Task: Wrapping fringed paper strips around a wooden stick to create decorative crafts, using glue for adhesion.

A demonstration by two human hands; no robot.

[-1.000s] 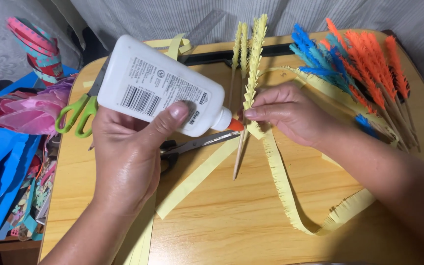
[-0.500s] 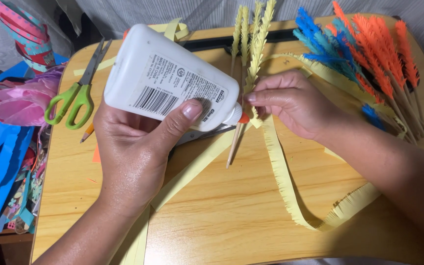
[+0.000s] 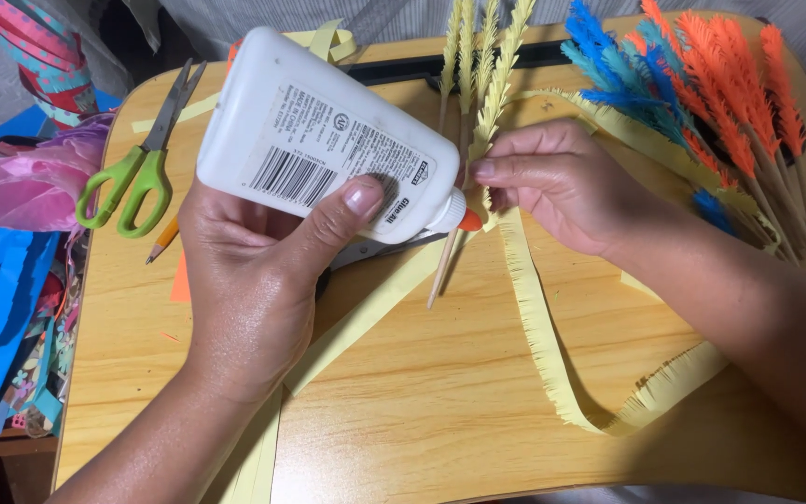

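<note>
Two hands work over the wooden table (image 3: 478, 411). At far left lie pink paper (image 3: 20, 191) and green-handled scissors (image 3: 128, 182). Left of centre, the left hand (image 3: 254, 289) has tipped the white glue bottle (image 3: 324, 140) further, fingers wrapped around it, its orange nozzle now touching the fringed yellow strip (image 3: 538, 327). The right hand (image 3: 562, 187) pinches that strip against a wooden stick (image 3: 445, 266). Upper right: blue and orange paper feathers (image 3: 701, 84).
</note>
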